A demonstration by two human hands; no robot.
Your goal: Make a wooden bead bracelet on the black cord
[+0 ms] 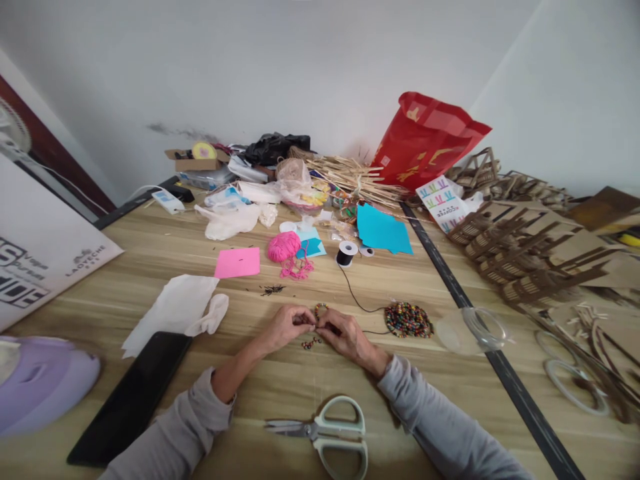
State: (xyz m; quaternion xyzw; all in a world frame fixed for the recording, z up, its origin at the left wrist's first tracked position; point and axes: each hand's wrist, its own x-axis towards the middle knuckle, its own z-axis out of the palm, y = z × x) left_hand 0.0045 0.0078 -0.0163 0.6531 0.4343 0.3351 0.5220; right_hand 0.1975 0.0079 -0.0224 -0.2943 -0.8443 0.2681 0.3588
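Note:
My left hand [289,327] and my right hand [344,335] meet at the fingertips over the table, both closed in a pinch. A short curved string of coloured beads [321,308] shows just behind the fingers and runs to my right hand. What my left fingertips pinch is too small to make out. Several loose beads [311,343] lie just below the hands. To the right rests a heap of strung multicoloured beads [407,319]. A thin black cord [356,297] runs from a spool [346,254] to that heap; another stretch reaches toward my right hand.
Scissors with pale green handles [341,427] lie close in front. A black tablet-like slab [133,400] and white paper [167,310] are at left. Behind are pink yarn [284,247], a pink card [237,263] and blue sheets [384,229]. Cardboard baskets [520,260] crowd the right.

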